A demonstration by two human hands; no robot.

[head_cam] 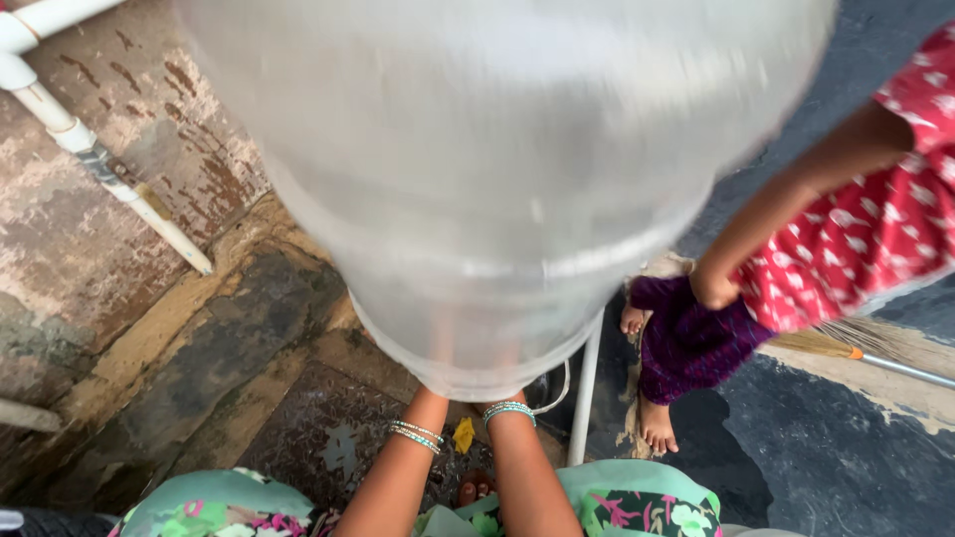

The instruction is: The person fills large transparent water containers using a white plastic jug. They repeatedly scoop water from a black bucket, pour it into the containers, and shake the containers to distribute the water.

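A big translucent whitish plastic container [497, 169] fills the upper middle of the view, blurred and raised close to the camera. Both my forearms reach up from the bottom edge to its lower end. My left hand [430, 396] and my right hand [504, 398] grip the container there. Their fingers show only faintly through the plastic. Thin bangles circle both wrists. My lap in green floral cloth [637, 502] lies along the bottom edge.
Another person stands at right in a red patterned dress [865, 239] and purple trousers, barefoot [657, 428], one arm hanging. A broom [856, 348] lies behind them. A white pipe [109, 169] runs down the stained wall at left, and a white rod [585, 388] stands by the container. The stone floor [229, 348] is wet.
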